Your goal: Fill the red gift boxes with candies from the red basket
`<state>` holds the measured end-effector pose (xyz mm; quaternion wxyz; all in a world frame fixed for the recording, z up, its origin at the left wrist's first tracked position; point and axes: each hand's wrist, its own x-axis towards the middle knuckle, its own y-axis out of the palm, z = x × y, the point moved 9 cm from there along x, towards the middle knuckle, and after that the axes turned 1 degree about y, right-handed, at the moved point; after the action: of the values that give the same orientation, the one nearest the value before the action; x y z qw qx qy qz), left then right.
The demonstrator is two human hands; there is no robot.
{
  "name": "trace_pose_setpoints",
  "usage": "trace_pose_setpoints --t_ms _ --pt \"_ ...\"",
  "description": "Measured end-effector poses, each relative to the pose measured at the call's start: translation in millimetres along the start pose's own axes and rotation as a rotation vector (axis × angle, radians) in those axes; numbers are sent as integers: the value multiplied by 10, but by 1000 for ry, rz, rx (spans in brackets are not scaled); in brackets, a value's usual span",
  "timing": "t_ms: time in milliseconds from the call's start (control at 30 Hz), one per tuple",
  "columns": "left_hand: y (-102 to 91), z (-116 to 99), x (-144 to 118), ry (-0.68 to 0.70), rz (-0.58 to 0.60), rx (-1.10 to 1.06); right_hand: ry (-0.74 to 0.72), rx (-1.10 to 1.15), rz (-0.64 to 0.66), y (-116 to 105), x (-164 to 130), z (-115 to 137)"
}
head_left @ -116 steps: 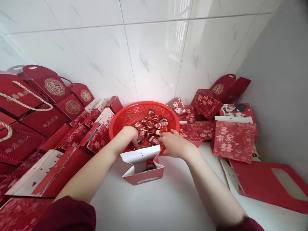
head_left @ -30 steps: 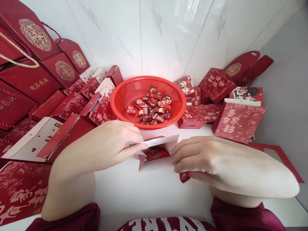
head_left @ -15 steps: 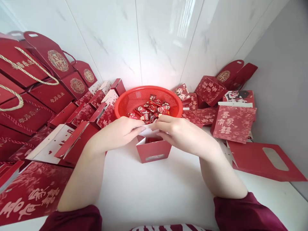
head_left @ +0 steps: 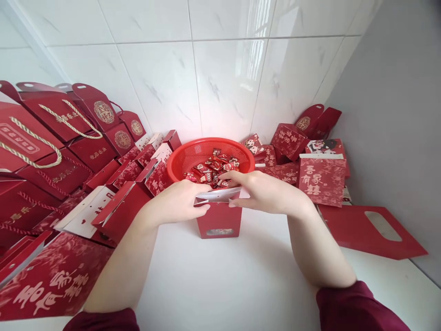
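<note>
While the small red box [head_left: 219, 219] stands upright on the white bench [head_left: 227, 285] before the basket [head_left: 211, 156], your left hand [head_left: 179, 202] and right hand [head_left: 265, 191] pinch its white flaps; thin light card, creases easily, so hold near the folds.

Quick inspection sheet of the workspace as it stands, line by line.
Surface: white tabletop, bare in front.
Job's things: small red box upright, white flaps at its top; red basket of wrapped candies behind.
Clutter: red gift bags left; folded red boxes right; flat red card.
Grips: left hand and right hand pinch the flaps.
Cables: nothing seen.
Surroundings: white tiled wall.
</note>
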<state>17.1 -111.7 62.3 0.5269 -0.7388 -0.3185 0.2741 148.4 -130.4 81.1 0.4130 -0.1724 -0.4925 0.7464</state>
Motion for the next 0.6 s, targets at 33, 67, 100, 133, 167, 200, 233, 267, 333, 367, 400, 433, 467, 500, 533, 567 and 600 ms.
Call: trace_pose_setpoints --t_ms 33,67,100,133,167,200,233,267,333,367,400,433,467,500,533,567,600 --pt "-7 -11 10 13 -17 0 28 -15 10 26 6 -39" --pt "-20 -24 21 26 -39 -3 50 -31 11 43 14 -73" --pt "-37 -36 31 38 -64 -10 65 -48 10 59 23 -102" --pt "-57 -43 38 44 -90 -22 75 -61 8 76 34 -127" --pt "-76 -42 43 44 -112 -38 81 -70 10 97 44 -146" --pt "-91 -36 44 40 -128 -60 82 -74 17 123 55 -158" --pt "-96 -25 45 37 -130 -84 75 -75 31 157 66 -160" --pt "-90 -10 47 34 -116 -105 63 -73 48 194 76 -150" --pt "-36 48 55 16 -44 -127 37 -71 82 263 93 -116" --pt "2 90 61 1 1 -134 31 -77 90 286 102 -102" --pt "39 136 68 -14 38 -142 31 -89 85 296 114 -96" --pt "71 184 77 -28 59 -152 37 -103 66 292 128 -101" --pt "94 228 85 -36 56 -173 46 -113 35 280 144 -118" --pt "112 265 92 -37 28 -209 54 -108 -2 267 161 -146" --pt "129 297 91 -34 -21 -260 57 -76 -40 262 178 -183" --pt "160 329 81 -32 -80 -329 57 -10 -72 274 195 -233" --pt "200 367 58 -34 -149 -418 55 93 -91 310 211 -293"
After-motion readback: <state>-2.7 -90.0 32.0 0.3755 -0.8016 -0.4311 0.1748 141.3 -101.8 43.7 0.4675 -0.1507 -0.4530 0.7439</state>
